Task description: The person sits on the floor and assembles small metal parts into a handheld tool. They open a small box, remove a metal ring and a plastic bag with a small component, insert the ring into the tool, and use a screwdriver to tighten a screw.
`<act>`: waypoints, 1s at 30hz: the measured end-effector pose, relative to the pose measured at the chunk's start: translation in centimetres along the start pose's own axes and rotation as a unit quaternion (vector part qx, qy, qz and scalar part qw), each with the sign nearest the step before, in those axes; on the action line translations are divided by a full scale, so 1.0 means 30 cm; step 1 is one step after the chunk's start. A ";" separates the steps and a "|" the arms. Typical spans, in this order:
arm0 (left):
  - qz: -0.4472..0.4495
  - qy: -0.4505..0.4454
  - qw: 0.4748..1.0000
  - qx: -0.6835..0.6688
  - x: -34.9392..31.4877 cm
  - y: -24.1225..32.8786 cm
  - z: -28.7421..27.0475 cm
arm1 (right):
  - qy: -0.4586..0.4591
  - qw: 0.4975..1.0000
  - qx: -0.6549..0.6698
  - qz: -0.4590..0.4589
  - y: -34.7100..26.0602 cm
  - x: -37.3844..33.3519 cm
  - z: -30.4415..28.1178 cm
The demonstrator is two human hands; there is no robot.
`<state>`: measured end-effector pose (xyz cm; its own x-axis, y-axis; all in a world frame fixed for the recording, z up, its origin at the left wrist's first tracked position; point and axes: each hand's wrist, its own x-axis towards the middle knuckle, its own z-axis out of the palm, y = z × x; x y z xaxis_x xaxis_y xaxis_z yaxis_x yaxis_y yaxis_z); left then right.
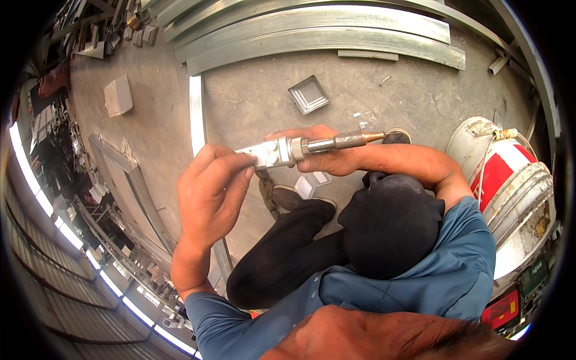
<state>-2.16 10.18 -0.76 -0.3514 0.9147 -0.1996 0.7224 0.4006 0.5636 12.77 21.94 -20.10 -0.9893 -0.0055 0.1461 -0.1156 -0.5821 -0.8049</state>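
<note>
A silver torch-like metal tool [273, 154], probably a welding torch, is held level above my lap. Its boxy body lies to the left, with a knurled ring in the middle, and a copper-coloured pointed nozzle [371, 137] aims right. At the body's left end, the thumb and bent fingers of my left hand [211, 189] pinch the metal. My right hand [329, 161] is closed around the tool from behind and below, its fingertips partly hidden. Below the body hangs a dark, worn hose-like piece [267, 193]; how it joins the tool is hidden.
Long galvanized profiles [324, 39] lie across the far floor. Nearer are a square metal piece [309, 95], small white square pieces [307, 186] and a pale block [118, 96]. A red-and-white bucket [501, 174] stands at right. On the left lies a metal frame [141, 192].
</note>
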 end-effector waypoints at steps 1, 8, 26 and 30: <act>0.002 0.004 1.000 0.001 -0.001 -0.001 0.001 | -0.001 1.000 -0.004 0.000 -0.001 0.000 0.000; -0.082 -0.040 0.994 -0.061 0.007 -0.007 -0.018 | -0.005 1.000 -0.021 -0.012 -0.020 -0.001 0.003; -0.029 -0.045 0.998 0.027 0.003 0.030 -0.019 | -0.013 0.999 -0.039 -0.012 -0.019 -0.007 0.006; -0.019 -0.028 0.998 0.048 -0.009 0.040 -0.009 | -0.018 0.999 -0.041 0.004 -0.029 -0.009 0.003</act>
<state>-1.37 10.38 0.19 -0.3483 0.8991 -0.2651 0.7640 0.4362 0.4754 13.16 22.38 -19.37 -0.9864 -0.0398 0.1597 -0.1168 -0.5139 -0.8498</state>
